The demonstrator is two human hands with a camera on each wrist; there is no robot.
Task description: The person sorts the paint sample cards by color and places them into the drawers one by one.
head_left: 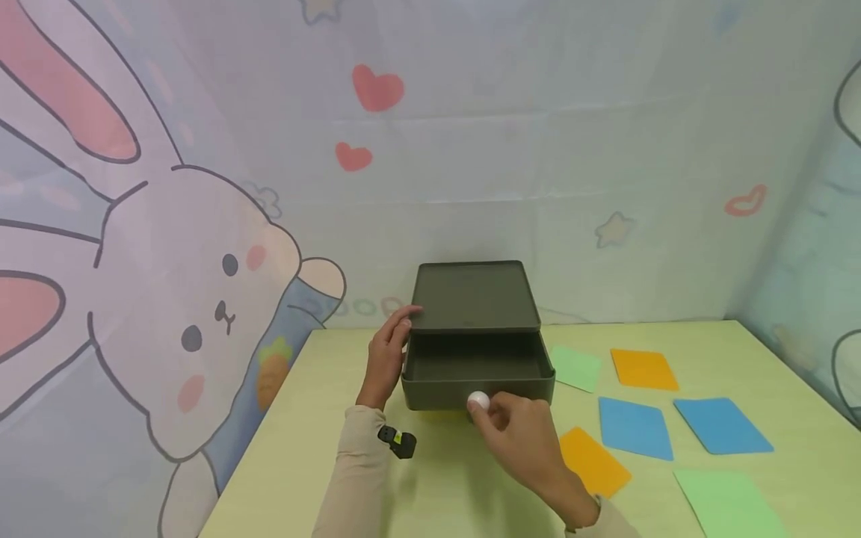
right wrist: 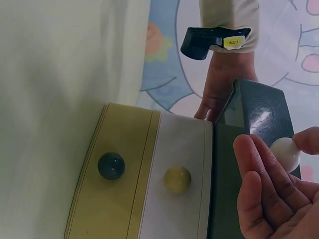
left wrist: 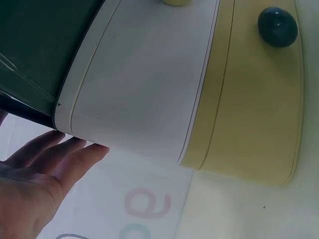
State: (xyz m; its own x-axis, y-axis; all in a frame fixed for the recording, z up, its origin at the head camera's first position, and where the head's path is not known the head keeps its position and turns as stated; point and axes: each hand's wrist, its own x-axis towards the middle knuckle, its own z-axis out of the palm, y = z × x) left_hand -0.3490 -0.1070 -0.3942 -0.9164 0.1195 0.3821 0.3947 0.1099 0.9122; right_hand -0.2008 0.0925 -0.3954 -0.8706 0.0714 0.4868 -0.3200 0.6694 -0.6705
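A small drawer cabinet with a dark green top (head_left: pixel 474 295) stands at the back of the table. Its dark green top drawer (head_left: pixel 430 394) is pulled out, and the part of the inside that shows holds nothing. My right hand (head_left: pixel 528 441) pinches this drawer's round white knob (right wrist: pixel 285 155) between thumb and fingers. Against the cabinet's left side rests my left hand (head_left: pixel 385 359), fingers extended. Below the green drawer come a white drawer (left wrist: pixel 139 74) with a yellow knob (right wrist: pixel 177 179) and a yellow drawer (left wrist: pixel 254 109) with a dark green knob (right wrist: pixel 111 166), both closed.
Right of the cabinet, several coloured squares lie flat on the pale table (head_left: pixel 282 463), among them an orange square (head_left: pixel 644 369), a blue square (head_left: pixel 723 425) and a green square (head_left: pixel 729 501). A printed cloth backdrop (head_left: pixel 471 187) hangs close behind the cabinet.
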